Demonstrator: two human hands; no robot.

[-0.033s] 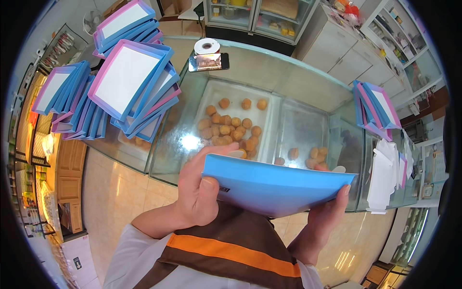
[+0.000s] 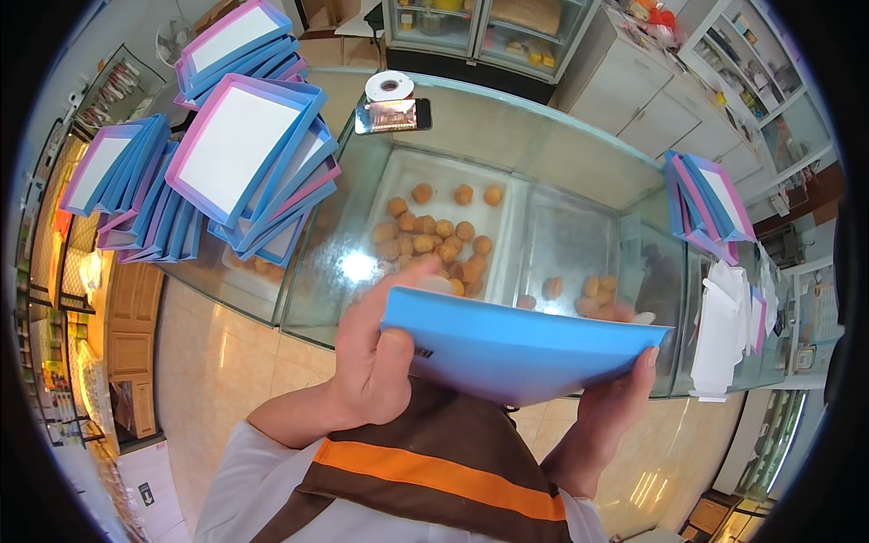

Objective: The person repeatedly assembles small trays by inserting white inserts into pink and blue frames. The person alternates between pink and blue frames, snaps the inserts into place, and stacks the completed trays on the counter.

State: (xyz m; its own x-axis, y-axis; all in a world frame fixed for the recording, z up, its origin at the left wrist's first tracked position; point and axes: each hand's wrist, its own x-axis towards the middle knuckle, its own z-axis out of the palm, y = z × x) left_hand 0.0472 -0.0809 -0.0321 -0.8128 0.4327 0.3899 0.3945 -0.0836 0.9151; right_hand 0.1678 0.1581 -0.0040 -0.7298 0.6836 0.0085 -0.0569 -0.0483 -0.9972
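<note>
Between my two hands is a blue cardboard box (image 2: pixel 520 348), its outer side fading to purple toward the bottom and tilted to face me. My left hand (image 2: pixel 371 376) grips its left end, thumb on the outer side and fingers reaching over the upper edge. At the right end, my right hand (image 2: pixel 615 407) holds the corner, its thumb along the edge. Blurred fingertips of that hand show beyond the far rim. The inside of the box is mostly hidden from view.
Below lies a glass display case (image 2: pixel 317 303) with round brown pastries (image 2: pixel 424 242) on trays. Stacked blue-and-pink boxes (image 2: pixel 240 149) crowd its left; a smaller stack (image 2: pixel 711 204) and white card sheets (image 2: pixel 721 330) sit right. A phone (image 2: pixel 394 117) leans by a ribbon roll (image 2: pixel 389 87).
My left fingers have shifted slightly over the box's upper edge and the thumb has moved a little. My right fingertips behind the rim have moved too. The box has barely tilted.
</note>
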